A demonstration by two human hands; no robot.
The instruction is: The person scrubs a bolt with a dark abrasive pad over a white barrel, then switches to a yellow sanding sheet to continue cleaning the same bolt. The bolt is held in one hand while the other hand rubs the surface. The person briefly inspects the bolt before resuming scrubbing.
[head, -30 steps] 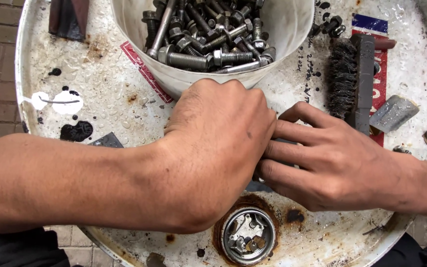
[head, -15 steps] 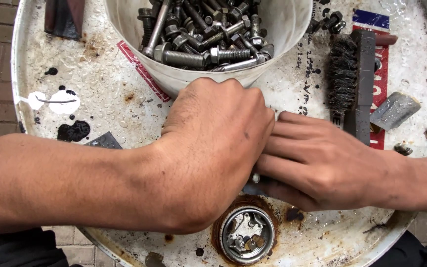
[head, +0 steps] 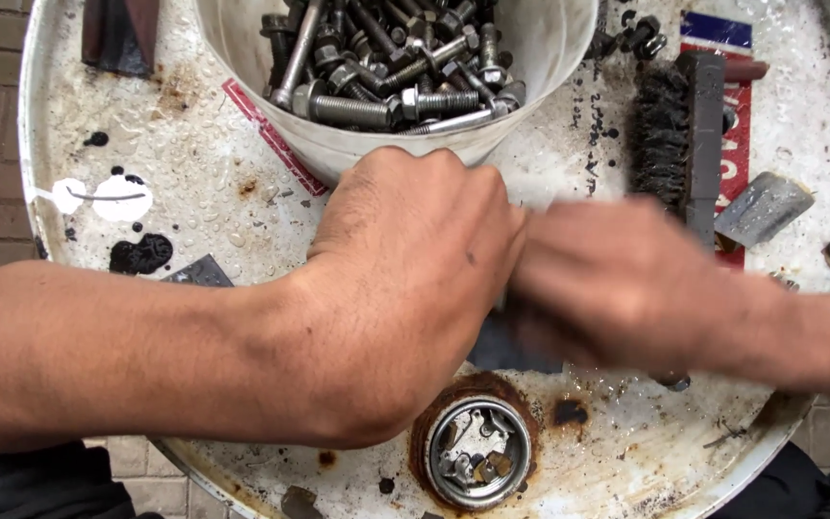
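Whatever the hands are working on is lying hidden under them, where the curled left hand is meeting the blurred right hand; only a dark patch is showing below. Whether either hand is gripping anything cannot be told. Both are hovering over a white drum lid. Just behind is sitting a white bucket of bolts. A wire brush is lying right of it. A rusty round cap is sitting just below the hands.

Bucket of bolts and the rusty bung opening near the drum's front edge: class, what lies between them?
The two hands, left and right, meeting there in the head view.
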